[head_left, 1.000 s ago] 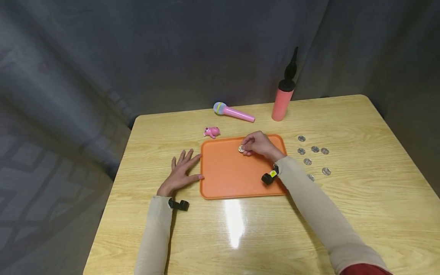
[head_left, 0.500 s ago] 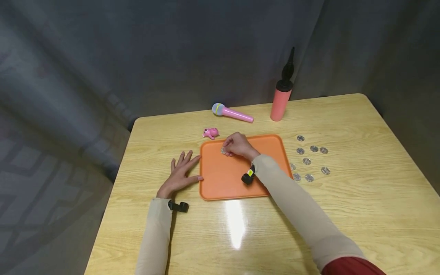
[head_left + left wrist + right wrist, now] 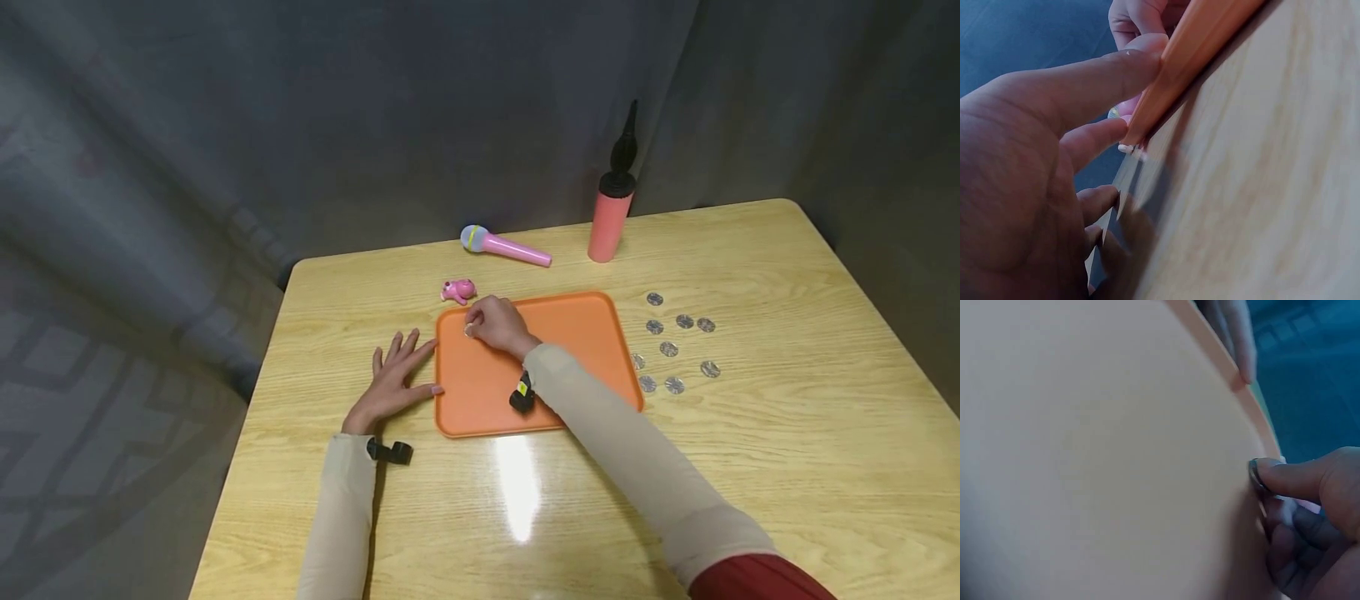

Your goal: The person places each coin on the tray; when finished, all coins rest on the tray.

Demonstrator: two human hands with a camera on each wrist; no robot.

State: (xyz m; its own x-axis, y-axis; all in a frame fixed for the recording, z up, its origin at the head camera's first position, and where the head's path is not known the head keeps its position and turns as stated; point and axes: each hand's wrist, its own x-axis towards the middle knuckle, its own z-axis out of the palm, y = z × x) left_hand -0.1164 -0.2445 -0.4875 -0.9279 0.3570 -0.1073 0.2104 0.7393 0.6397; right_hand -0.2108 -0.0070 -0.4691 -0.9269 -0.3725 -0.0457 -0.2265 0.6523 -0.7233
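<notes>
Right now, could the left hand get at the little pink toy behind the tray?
Probably yes. The left hand is spread at the left side of the tray, and the pink toy lies just past the far left corner, nothing visible between. The right hand, pinching a coin, is close by, though.

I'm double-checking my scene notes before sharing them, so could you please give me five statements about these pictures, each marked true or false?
1. The right hand pinches a silver disc over the orange tray. True.
2. The left hand grips the microphone. False: its thumb touches the tray's left rim, and the microphone lies beyond the tray.
3. The pink cylinder with a black top stands to the right of the microphone. True.
4. The loose discs lie left of the tray. False: they lie on the table, to its right.
5. The pink figure is outside the tray. True.
</notes>
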